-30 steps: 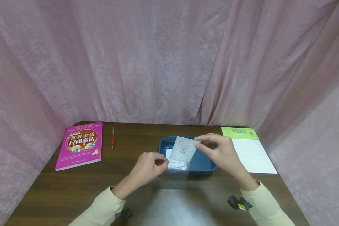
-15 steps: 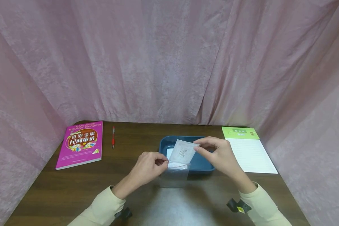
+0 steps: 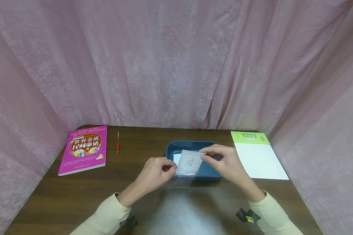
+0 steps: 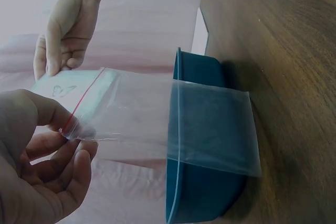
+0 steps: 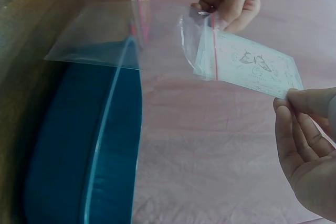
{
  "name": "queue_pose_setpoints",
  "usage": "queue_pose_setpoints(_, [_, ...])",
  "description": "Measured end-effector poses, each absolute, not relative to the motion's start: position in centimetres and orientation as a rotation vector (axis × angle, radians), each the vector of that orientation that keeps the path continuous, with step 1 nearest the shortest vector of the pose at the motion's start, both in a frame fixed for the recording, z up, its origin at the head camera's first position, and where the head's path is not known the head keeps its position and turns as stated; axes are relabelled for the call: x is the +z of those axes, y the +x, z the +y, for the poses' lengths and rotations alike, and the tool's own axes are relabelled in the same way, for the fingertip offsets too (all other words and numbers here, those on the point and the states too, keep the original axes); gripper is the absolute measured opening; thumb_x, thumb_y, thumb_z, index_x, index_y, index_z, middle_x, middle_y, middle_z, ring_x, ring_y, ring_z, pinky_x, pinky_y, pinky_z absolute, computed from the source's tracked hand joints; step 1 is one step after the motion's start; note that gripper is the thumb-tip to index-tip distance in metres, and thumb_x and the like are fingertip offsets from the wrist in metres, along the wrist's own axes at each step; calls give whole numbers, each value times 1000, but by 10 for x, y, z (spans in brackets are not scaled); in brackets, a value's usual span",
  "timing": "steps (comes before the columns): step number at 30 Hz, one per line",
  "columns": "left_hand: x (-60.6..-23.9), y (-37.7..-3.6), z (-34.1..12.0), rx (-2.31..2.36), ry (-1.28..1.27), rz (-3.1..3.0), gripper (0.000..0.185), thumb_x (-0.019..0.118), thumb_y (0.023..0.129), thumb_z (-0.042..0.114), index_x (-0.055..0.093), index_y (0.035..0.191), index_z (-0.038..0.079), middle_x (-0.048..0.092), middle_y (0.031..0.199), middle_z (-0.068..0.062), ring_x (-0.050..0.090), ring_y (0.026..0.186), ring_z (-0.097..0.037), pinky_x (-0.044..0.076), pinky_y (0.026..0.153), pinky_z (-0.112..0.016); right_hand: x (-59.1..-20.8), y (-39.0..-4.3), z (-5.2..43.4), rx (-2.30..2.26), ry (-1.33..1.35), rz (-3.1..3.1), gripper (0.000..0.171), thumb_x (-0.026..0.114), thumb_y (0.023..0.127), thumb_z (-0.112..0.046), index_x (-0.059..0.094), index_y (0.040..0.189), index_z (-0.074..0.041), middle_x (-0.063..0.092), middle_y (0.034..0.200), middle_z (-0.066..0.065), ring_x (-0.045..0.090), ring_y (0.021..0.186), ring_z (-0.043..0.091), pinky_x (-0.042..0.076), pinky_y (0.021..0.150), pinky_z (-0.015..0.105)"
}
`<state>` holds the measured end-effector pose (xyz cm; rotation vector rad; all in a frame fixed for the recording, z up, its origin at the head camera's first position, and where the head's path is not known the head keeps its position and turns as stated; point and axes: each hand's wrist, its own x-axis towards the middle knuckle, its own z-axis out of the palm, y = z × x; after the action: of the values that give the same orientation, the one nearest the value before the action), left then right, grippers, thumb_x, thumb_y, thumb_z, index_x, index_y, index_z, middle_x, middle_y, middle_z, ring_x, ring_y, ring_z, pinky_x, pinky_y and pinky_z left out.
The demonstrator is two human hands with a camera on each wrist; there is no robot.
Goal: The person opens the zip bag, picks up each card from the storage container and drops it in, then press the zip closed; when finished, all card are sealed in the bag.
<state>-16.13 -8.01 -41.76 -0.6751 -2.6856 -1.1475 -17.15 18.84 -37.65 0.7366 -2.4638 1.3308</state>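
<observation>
Pink curtains point(image 3: 176, 62) enclose a dark wooden bench point(image 3: 141, 202) on three sides. Near the bench's middle stands a blue tray point(image 3: 211, 171), which we take as our landmark. Just in front of the tray, we see the left hand point(image 3: 154, 173) pinching the mouth of a clear zip bag point(image 4: 173, 124) between thumb and curled fingers; the bag's red seal line shows in both wrist views, and its lower end hangs against the tray's near wall. Over the tray's near edge, the right hand point(image 3: 223, 161) pinches the far corner of a small butterfly card point(image 3: 189, 162), whose other end sits in the bag's open mouth. Well left of the tray lies a magenta book point(image 3: 83, 150), with a red pen point(image 3: 117, 142) between book and tray. Just right of the tray lies a lined pad point(image 3: 257, 155) with a green header.
</observation>
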Motion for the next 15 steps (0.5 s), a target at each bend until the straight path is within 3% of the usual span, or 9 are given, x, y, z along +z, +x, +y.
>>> queue_pose_setpoints(15, [-414,-161,-80,-1289,-626,-2635,10,71,91,12,81,94,12,73,86,3,59,68,-8,53,61,-23,-396,-170,181,1346,772,-2485,11,78,91,-17,81,102,-19,76,99,-9,68,90,9,59,76,28])
